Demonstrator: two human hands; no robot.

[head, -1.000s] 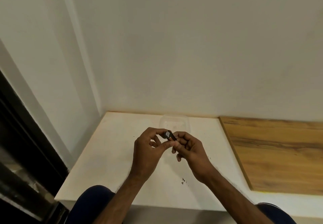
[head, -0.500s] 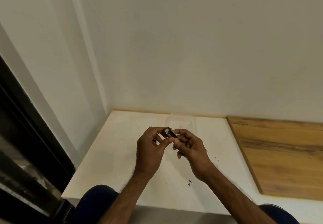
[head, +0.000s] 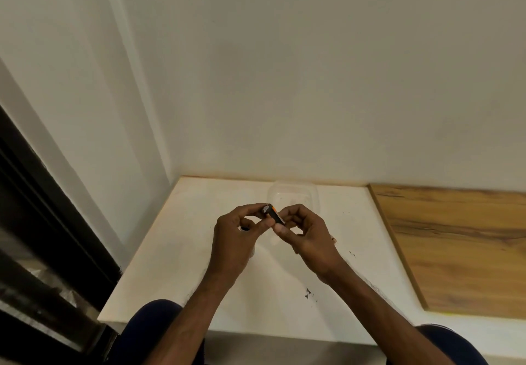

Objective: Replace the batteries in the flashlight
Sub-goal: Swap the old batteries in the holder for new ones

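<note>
A small black cylinder with an orange band and a silvery end, which looks like a battery, is held above the white table. My left hand pinches its silvery end between thumb and forefinger. My right hand grips the other end with its fingertips. The two hands touch at the fingertips. A dark object shows inside my left palm, mostly hidden by the curled fingers, and I cannot tell what it is. No flashlight body is plainly visible.
A clear plastic container stands on the table just behind my hands, near the wall. A wooden board lies to the right. Small dark specks mark the table near its front edge. A dark frame runs along the left.
The hands stay together on the small cylinder. It has turned a little, so the orange band now shows. The camera view has drifted slightly.
</note>
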